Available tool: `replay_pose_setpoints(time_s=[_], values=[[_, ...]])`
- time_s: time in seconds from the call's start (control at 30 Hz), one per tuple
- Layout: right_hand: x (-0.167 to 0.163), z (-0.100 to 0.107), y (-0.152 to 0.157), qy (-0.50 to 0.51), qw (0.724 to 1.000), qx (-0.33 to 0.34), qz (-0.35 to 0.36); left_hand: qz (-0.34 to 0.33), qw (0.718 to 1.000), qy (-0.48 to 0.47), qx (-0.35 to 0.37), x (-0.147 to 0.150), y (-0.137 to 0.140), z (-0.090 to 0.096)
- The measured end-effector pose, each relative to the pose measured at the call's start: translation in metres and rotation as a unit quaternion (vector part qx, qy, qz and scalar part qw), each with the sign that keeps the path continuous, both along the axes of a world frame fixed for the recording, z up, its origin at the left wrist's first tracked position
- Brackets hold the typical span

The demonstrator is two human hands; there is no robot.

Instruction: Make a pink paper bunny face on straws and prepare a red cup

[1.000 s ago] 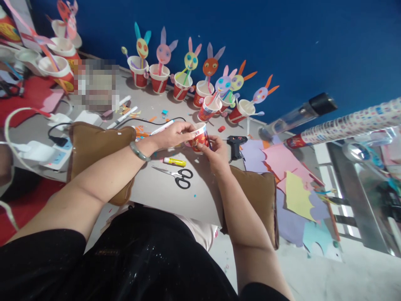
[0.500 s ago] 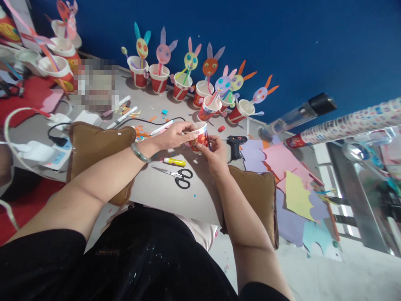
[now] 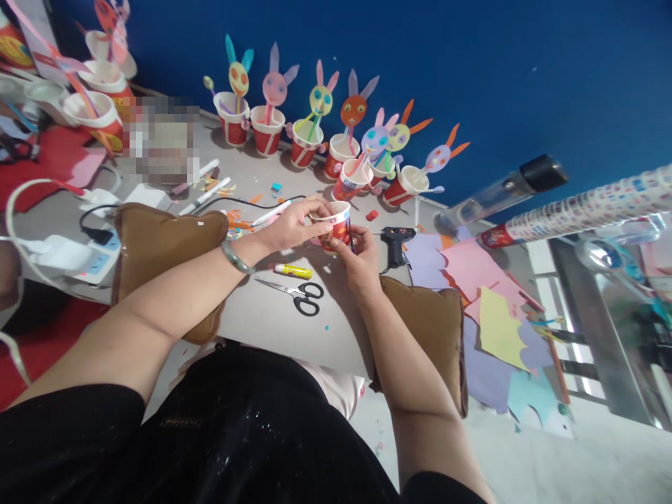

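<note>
A red printed paper cup (image 3: 341, 222) with a white rim is held upright between my two hands over the table. My left hand (image 3: 301, 222) pinches its left side, thumb near the rim. Around its lower right side wrap the fingers of my right hand (image 3: 359, 259); something dark and thin shows beside those fingers, too small to name. Just below the cup lie a yellow glue stick (image 3: 292, 271) and scissors with black handles (image 3: 299, 295). To the right of my right hand is a black hot glue gun (image 3: 395, 245).
Several red cups with paper rabbit heads (image 3: 265, 133) stand along the blue wall. Brown cushions (image 3: 162, 262) lie under my forearms. At right are coloured paper sheets (image 3: 496, 325), a long stack of cups (image 3: 577, 210) and a clear tube (image 3: 498, 192). A power strip (image 3: 102, 262) sits at left.
The cup has turned or tilted slightly in my hands, and its rim shows a little more to the right. Both hands keep their hold; the things on the table stay put.
</note>
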State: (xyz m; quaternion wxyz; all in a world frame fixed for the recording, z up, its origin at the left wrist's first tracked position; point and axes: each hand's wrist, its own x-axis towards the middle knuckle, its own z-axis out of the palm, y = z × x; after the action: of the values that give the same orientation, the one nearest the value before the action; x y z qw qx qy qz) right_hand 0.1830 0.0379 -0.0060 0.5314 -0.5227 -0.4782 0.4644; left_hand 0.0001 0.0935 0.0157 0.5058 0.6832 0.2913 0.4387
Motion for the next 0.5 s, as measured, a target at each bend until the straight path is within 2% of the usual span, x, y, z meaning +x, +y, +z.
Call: replay_pose_setpoints(time_s=[0.5], values=[[-0.0002,-0.0040,0.0017,0.006,1.000,0.004,-0.005,0.021,1.000,-0.011,0.006,0.0028,0.0001,-0.0040]])
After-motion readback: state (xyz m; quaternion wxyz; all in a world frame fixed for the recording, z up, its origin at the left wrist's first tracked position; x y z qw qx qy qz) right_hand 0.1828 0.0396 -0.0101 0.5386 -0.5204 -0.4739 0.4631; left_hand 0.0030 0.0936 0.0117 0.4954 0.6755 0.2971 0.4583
